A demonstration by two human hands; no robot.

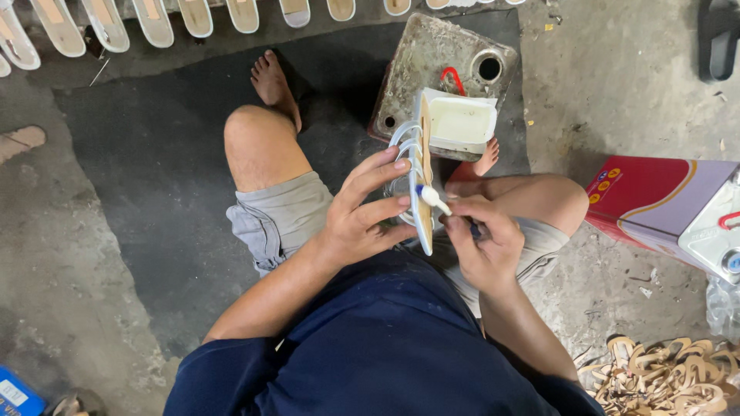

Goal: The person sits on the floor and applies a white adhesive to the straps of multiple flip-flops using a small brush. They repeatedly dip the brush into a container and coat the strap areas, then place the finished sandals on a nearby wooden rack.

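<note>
your left hand [362, 219] grips a sandal sole [422, 181] held on edge above your lap, fingers spread and pressed against its left face, the thumb tucked lower down near the heel end. the sole is tan on its flat face with a white rim, and pale looped straps [402, 139] curve out from its far end on the left side. your right hand [482, 243] is clenched around a small brush [433, 199], its white, glue-coated tip touching the edge of the sole about midway along its length. the sole sits between your two knees, just in front of a white tub of pale glue [460, 123]. that tub rests on a dirty square metal can [432, 54] with a round opening and a red ring handle on top. your bare feet flank the can on a dark mat [154, 154]. a row of finished soles [154, 19] lines the far edge of the mat. to your right lies a red and grey box [663, 204], and near your right elbow is a heap of tan strap pieces [667, 377].
</note>
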